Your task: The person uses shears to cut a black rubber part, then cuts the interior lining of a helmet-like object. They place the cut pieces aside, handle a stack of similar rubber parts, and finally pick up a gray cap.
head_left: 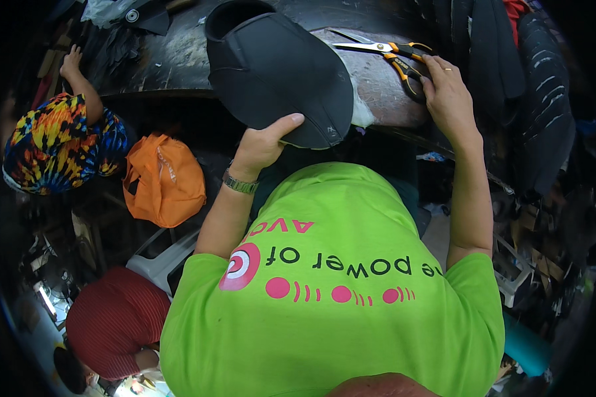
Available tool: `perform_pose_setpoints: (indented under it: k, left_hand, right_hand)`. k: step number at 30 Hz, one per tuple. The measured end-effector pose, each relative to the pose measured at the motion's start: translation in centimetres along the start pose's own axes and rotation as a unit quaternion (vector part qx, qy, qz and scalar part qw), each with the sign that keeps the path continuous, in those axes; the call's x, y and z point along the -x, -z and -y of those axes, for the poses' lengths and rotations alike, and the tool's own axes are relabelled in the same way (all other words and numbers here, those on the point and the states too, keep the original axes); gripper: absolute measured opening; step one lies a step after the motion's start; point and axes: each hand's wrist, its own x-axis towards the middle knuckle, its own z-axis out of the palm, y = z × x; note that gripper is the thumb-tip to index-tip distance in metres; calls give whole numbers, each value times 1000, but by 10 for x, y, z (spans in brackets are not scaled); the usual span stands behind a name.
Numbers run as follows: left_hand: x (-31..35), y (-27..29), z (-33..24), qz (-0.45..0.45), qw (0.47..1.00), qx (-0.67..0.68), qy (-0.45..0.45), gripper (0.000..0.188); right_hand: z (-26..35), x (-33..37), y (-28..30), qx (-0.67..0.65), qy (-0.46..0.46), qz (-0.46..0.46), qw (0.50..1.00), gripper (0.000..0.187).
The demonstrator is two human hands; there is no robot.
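Note:
A black shoe upper [285, 73], smooth and seamed, with a round opening at its upper left, is tilted over the near edge of the worktable. My left hand [261, 145] is closed on its near rim, thumb lying on top and the other fingers hidden beneath. To the right, a pair of scissors [381, 47] with orange and black handles lies over a worn grey pad [384, 99], blades pointing left and slightly apart. My right hand [447, 92] has its fingers and thumb around the scissor handles. Some whitish, film-like material [362, 112] shows beside the upper.
Black pieces [546, 99] are stacked at the right end of the dark worktable [172, 63]. Black scraps [116, 53] lie at its far left. Left of me are an orange bag [165, 182], a person in a multicoloured shirt [59, 145] and another in dark red [116, 321].

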Motion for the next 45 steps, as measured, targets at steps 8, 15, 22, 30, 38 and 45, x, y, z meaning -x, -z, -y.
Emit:
perform_pose_setpoints:
  k: [8, 15, 22, 30, 38, 45]
  left_hand:
    - [-10, -10, -6, -105, 913, 381, 100, 38]
    - [-21, -9, -19, -137, 901, 407, 54, 28]
    - [-40, -5, -35, -180, 910, 373, -24, 29]
    - [-35, -5, -10, -215, 965, -89, -125, 34]
    - [-15, -5, 16, -207, 975, 10, -81, 25]
    - [1, -11, 31, -172, 958, -191, -131, 28]
  right_hand:
    - [9, -9, 14, -13, -70, 139, 988, 31]
    - [-10, -10, 31, -218, -155, 198, 943, 25]
    - [22, 40, 39, -690, -166, 314, 631, 65]
    - [74, 63, 10, -709, -143, 452, 522, 53]
    - [95, 52, -11, -830, -149, 384, 377, 63]
    - [97, 56, -6, -782, -247, 388, 419, 52]
